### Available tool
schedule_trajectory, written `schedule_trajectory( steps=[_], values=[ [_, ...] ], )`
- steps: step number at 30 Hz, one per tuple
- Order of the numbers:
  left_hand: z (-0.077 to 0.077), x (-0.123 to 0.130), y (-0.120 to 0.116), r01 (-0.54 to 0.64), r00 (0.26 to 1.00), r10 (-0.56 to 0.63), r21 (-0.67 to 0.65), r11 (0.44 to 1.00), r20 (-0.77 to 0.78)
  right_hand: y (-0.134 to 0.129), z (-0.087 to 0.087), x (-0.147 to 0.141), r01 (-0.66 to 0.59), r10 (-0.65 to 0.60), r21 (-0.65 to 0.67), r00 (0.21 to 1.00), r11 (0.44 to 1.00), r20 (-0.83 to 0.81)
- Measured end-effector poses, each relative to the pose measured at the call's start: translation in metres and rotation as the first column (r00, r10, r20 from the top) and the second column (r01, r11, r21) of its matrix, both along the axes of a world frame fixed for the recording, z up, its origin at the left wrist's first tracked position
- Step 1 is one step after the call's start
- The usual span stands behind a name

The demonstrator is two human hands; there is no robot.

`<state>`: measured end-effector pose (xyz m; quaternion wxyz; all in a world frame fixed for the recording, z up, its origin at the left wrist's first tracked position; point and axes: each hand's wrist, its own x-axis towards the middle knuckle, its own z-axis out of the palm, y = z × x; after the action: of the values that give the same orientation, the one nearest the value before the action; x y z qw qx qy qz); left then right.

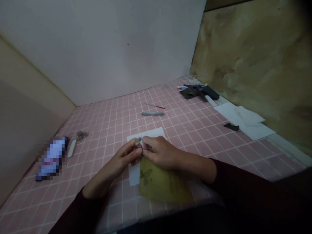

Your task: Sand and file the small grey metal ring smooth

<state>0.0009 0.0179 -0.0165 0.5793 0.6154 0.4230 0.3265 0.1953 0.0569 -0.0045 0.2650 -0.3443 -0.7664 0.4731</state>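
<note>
Over the feed, my left hand [124,155] pinches a small pale piece [137,141] (can't tell what my right hand [162,152] grips), seemingly mid-shaping, next needing a steady hold.

No readable text, labels, numbers or signs.

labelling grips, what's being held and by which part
The left hand seems to hold a small pale piece; most is hidden, so the gripped part, and whether the right hand shares it, cannot be told.
</note>
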Motion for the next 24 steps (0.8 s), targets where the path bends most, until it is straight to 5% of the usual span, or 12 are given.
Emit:
schedule_trajectory(
  steps=[2,4,6,10,17,21,24],
  values=[
    [0.002,0.001,-0.001,-0.023,1.0,0.023,0.053,0.998,-0.001,0.001,0.0,-0.001,-0.009,0.01,-0.103,1.0,0.995,0.009],
    [0.006,0.001,-0.003,-0.039,0.998,0.044,0.122,0.992,-0.035,0.004,0.0,-0.002,-0.044,0.046,-0.363,0.999,0.931,-0.004],
    [0.008,0.001,-0.004,-0.03,0.997,0.041,0.145,0.989,-0.072,0.007,-0.001,-0.003,-0.074,0.076,-0.455,0.997,0.887,-0.012],
    [0.004,0.001,-0.002,-0.034,0.993,0.049,0.142,0.989,-0.103,0.005,-0.001,-0.001,-0.028,0.034,-0.087,0.997,0.996,0.067],
    [-0.008,0.002,0.003,-0.071,0.986,0.084,-0.095,0.993,0.142,-0.006,0.0,0.002,-0.083,0.074,0.246,0.996,0.966,0.047],
    [-0.011,0.003,0.003,-0.041,0.966,0.105,-0.262,0.964,0.234,-0.008,-0.001,0.002,-0.143,0.129,0.313,0.99,0.939,0.063],
    [-0.005,0.003,-0.001,-0.072,0.979,0.098,-0.152,0.986,0.176,-0.004,-0.002,0.001,-0.073,0.066,0.197,0.997,0.978,0.04]
  ],
)
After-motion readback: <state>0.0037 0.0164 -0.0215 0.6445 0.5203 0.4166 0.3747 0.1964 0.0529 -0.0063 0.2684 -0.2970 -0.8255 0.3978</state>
